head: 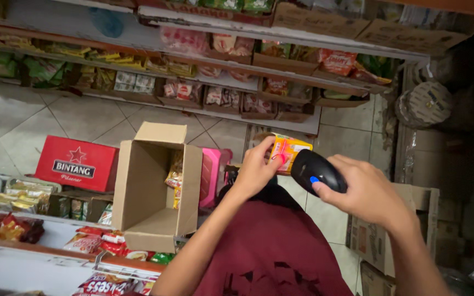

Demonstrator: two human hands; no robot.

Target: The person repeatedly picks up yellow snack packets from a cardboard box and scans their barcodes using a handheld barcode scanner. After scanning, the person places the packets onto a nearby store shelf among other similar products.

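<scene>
Far to your left, a red carton (77,163) lies on the tiled floor (17,123). Beside it an open cardboard box (154,189) rests on the edge of the shelf rack in front of you, with a few snack packs (174,178) showing inside. Just past it stands a pink box (210,175).

Your left hand (256,167) is raised in front of your chest, closed around the lower left corner of a small orange and yellow packet (288,152). The thumb lies across the packet's front and the other fingers wrap behind it, so the hold is a pinch, not a full fist. The packet looks like a light carton, fairly stiff, with printed faces that may be a little slick. It should need little force, and gripping it by the edges or a corner, as you do now, leaves its front open to view. Squeezing hard could dent it.

Your right hand (366,192) is curled around a black handheld scanner (316,171), with a finger near its blue button. The scanner's head sits just beside the packet, almost touching it.

Farther right, cardboard boxes (377,241) are stacked on the floor, and the long shelves (237,82) of packaged goods run across the back.
</scene>
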